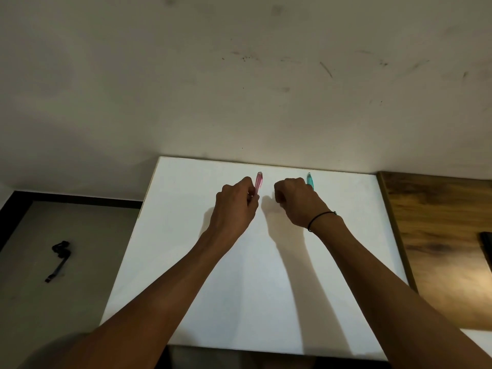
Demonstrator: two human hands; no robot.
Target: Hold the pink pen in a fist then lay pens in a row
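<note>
Here we see 2 bare forearms reaching forward over a white table (186,262) that stands against a scuffed pale wall (239,75). The left hand (234,206) lies near the far edge of the table, its fingers curled together and pinching the lower end of a pink pen (258,182); the pen's upper part points away from us, toward the wall, and shows clear of the knuckles. The right hand (295,201) lies just beside the left, the 2 apart by a narrow gap. Its fingers are also curled in, and a teal pen (310,180) shows just past its knuckles, its far end pointing toward the wall; we cannot tell whether those fingers clamp the pen or merely rest in front of it. A thin black band (319,218) circles the right wrist. To the right of the table we see a brown wooden surface (439,235). To the left, well apart from the hands, a small black strap (60,258) lies on the grey floor (53,302).
</note>
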